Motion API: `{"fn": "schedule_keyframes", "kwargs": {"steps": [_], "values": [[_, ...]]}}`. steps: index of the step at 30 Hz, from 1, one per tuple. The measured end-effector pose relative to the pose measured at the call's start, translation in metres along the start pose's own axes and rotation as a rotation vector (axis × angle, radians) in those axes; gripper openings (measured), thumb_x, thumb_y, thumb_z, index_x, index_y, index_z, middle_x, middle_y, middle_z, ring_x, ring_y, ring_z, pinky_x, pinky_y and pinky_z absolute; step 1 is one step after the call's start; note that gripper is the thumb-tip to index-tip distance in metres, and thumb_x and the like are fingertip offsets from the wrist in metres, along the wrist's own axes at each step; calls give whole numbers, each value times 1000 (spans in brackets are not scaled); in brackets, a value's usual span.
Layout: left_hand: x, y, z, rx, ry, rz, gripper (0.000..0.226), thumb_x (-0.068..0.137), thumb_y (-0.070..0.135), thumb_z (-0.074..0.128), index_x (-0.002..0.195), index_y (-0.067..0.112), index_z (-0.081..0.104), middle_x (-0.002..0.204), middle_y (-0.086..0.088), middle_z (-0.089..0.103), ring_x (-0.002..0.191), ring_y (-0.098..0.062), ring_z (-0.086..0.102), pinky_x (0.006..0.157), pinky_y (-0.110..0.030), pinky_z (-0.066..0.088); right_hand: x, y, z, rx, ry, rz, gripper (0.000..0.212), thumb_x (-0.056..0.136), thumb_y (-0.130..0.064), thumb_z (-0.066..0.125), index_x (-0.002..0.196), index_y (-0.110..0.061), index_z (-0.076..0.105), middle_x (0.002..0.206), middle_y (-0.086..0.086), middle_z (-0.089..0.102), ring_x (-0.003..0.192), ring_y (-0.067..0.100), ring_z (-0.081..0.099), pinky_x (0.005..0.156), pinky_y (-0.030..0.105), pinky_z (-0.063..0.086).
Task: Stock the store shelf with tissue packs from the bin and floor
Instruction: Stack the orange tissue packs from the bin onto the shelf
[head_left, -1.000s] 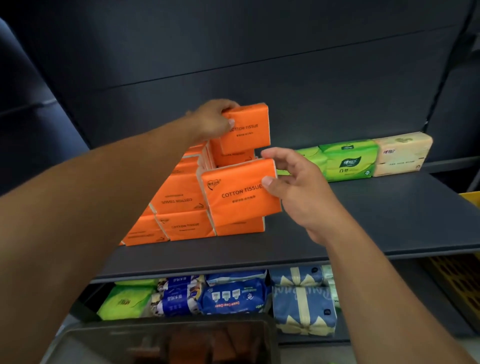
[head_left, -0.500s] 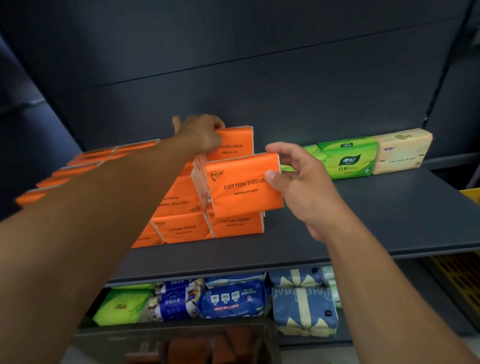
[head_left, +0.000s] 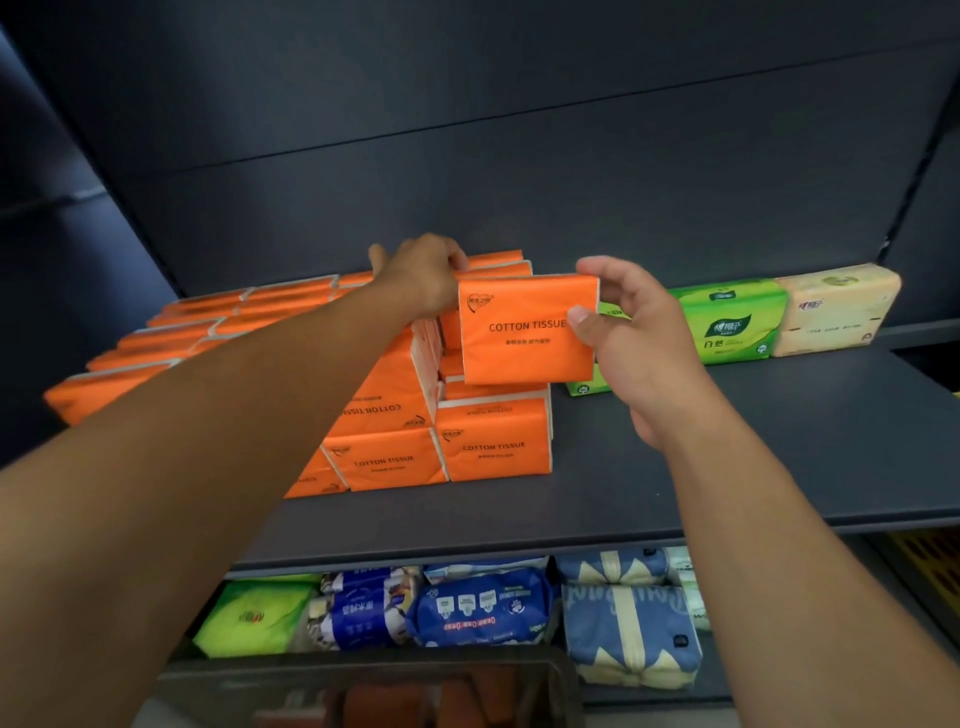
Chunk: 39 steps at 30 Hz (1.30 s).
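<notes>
Orange tissue pack (head_left: 524, 332), pinched at its right edge by your right hand (head_left: 639, 332) and just right of your left hand (head_left: 423, 275), which curls on the top pack (head_left: 498, 258) of the stack (head_left: 493, 447), looks light, soft and slippery in its film, so take it by both short ends.

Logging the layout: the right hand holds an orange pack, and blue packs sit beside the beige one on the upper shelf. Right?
No. The head view shows green packs, not blue, beside the beige one on the upper shelf; the right hand does hold an orange pack.
</notes>
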<state>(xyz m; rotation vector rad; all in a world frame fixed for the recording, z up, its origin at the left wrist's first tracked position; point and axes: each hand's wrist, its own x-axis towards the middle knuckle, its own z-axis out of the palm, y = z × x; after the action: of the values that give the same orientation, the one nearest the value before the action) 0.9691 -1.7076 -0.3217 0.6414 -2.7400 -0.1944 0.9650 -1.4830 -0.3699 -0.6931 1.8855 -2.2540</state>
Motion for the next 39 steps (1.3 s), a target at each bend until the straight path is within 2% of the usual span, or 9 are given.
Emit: {"fn": "schedule_keyframes", "kwargs": {"steps": [4,7,12,17,22,26,30,35,39], "values": [[-10,2,-18,-71,50,-53,39,85,24,61,123,34,60,126,10,62,125,-17,50,107,-43,16,5,3,4,-8,5,-1,37,97,3,55,121,-24,59,100,-10,60,63,-10,61,57,11,48],[-30,-4,-39,-165,155,-79,35,85,26,61,119,33,63,122,11,64,124,-16,51,110,-43,15,12,7,8,-24,28,-13,39,96,3,56,123,-25,58,109,-7,61,66,-9,62,59,12,49],[-75,-17,-58,-212,223,-86,24,88,29,60,110,36,65,111,17,64,118,-13,53,99,-35,19,27,22,33,-8,48,4,41,95,4,58,127,-21,55,114,-7,61,73,-9,65,62,15,52],[-121,-37,-64,-133,251,-4,21,89,32,61,108,40,62,118,17,63,116,-10,53,88,-29,14,39,43,60,-3,76,42,38,95,-3,60,121,-30,53,114,-13,64,101,11,67,89,38,58],[-136,-50,-53,-64,260,60,26,90,37,60,115,39,60,125,16,59,122,-12,48,94,-29,14,52,58,71,-62,135,69,36,87,-19,63,112,-46,59,129,1,57,111,14,62,97,43,53],[-137,-50,-35,-21,187,95,40,87,54,59,124,40,54,136,18,52,130,-12,40,90,-27,13,53,54,75,-71,38,95,37,100,-7,53,125,-33,50,126,-12,58,99,-5,56,82,22,52],[-138,-49,-22,65,112,146,61,79,59,64,134,40,45,138,17,46,129,-15,37,95,-31,17,51,57,74,-116,-1,76,38,100,-7,53,129,-30,46,128,-12,57,101,-5,56,98,31,51],[-138,-53,-14,141,126,183,64,81,44,67,140,36,41,136,14,43,126,-18,37,100,-37,21,46,46,71,-134,-19,109,45,98,-7,56,135,-29,44,131,-7,58,113,11,61,99,43,53],[-141,-51,-12,176,140,186,64,83,43,64,142,34,39,137,12,43,126,-21,38,102,-39,23,32,27,63,-213,-19,163,67,99,-12,56,152,-31,21,157,3,33,133,20,46,105,41,47]]}}
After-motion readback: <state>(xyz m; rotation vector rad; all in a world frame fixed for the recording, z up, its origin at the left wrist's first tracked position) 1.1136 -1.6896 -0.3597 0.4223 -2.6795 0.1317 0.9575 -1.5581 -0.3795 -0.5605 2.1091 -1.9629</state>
